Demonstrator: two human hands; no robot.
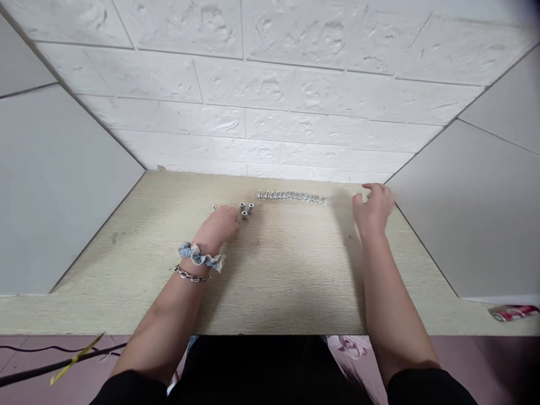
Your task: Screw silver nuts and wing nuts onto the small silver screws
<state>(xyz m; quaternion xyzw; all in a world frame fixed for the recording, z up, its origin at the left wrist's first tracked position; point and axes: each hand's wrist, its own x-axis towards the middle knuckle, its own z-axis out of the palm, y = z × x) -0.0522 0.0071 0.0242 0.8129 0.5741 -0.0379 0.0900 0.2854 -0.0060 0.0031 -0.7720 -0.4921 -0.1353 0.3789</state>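
My left hand (220, 223) rests on the pale wooden table (274, 281), fingers curled down beside three small metal nuts (246, 208). A small metal piece (214, 207) pokes out just left of its fingers; whether the hand grips it is hidden. A row of several small metal bolts (293, 196) lies near the back wall. My right hand (372, 209) hovers right of that row, blurred, with fingers bent around a small dark item that I cannot make out.
White brick-pattern wall (270, 112) stands behind the table, with grey panels (63, 197) on both sides. A red and white object (512, 313) lies at the table's right front corner. A dark cable with a yellow tag (76, 360) runs across the floor at lower left.
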